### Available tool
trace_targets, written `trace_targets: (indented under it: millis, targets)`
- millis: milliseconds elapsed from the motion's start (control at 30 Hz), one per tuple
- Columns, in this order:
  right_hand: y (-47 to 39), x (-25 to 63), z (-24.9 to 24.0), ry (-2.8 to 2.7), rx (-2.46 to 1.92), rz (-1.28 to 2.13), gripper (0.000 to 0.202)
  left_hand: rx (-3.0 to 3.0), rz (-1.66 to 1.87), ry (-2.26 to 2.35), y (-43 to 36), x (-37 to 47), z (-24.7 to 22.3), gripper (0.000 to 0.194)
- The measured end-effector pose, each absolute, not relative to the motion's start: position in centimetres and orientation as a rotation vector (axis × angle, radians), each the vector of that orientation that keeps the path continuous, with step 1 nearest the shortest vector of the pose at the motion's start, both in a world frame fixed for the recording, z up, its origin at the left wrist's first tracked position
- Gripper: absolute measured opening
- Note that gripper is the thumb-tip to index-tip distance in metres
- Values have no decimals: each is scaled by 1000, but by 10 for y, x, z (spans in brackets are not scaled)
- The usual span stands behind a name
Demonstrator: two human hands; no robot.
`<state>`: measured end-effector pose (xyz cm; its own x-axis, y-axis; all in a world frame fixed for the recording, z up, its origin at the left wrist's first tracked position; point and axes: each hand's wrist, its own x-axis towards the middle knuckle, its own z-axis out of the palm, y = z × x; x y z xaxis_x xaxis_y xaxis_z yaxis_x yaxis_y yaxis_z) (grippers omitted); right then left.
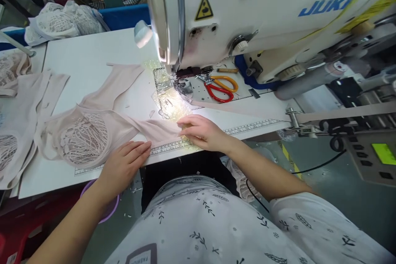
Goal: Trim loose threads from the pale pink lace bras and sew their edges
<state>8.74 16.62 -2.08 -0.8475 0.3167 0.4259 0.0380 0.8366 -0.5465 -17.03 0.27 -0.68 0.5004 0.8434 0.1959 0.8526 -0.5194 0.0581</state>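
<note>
A pale pink bra [102, 103] with lace cups lies across the white table. My right hand [204, 132] pinches the end of its side band, thumb against fingers, just in front of the sewing machine's lit needle area [173, 103]. My left hand [128, 161] rests with outstretched fingers on the lower edge of the bra, beside the lace cup. Between my hands the band is spread out and slightly folded. Under it runs a printed ruler strip [241, 128] along the table's front edge.
The sewing machine head [216, 16] stands over the table. Red and orange-handled scissors [221, 88] lie by its needle. A pink elastic tape [340, 112] runs in from a metal guide at the right. More bras [24, 111] lie at the left, and white lace pieces [64, 22] behind.
</note>
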Motion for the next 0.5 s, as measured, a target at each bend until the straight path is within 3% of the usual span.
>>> trace_targets:
  millis: [500]
  targets:
    - [170,90,-21,-2524,-288,686,26,-2739,-123,-1426,5,-173,-2,43]
